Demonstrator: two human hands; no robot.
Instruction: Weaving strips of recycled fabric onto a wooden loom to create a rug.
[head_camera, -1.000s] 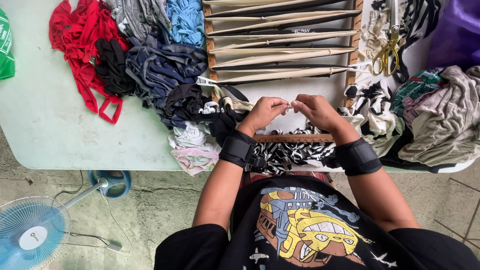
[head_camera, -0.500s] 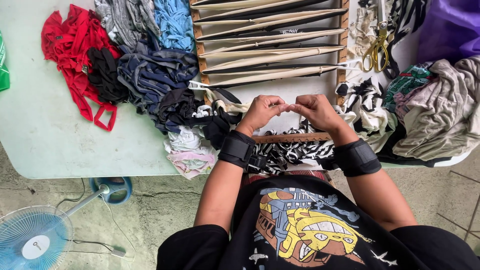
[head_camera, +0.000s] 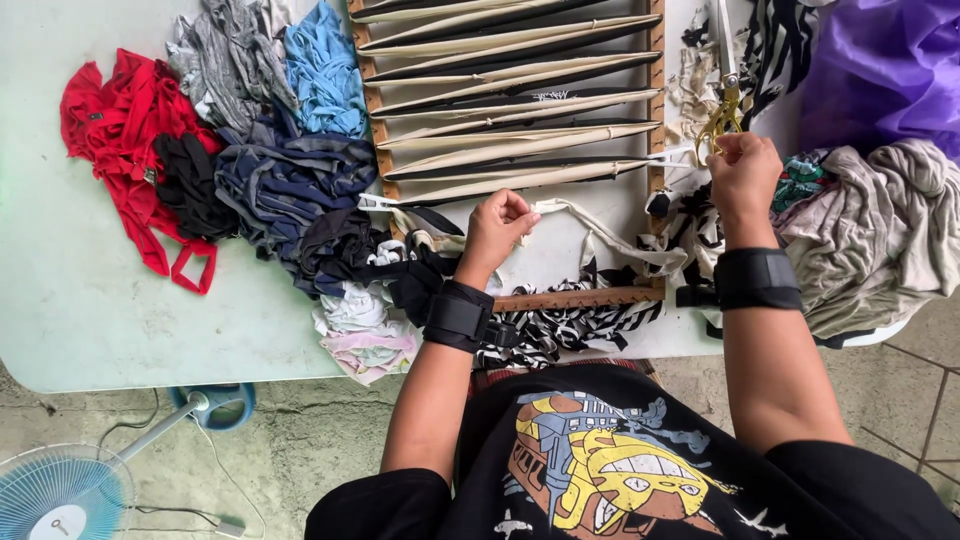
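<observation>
Fingers (head_camera: 512, 212) pinch cream strip (head_camera: 600, 225); right hand (head_camera: 742, 175) grips scissors (head_camera: 722, 110)

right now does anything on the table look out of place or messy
Nothing looks damaged or spilled. The odd spot is the front edge: the pale cloth scraps and striped strips hang over the table edge. The left hand pinches a cream strip; the right hand is at the scissors.
</observation>
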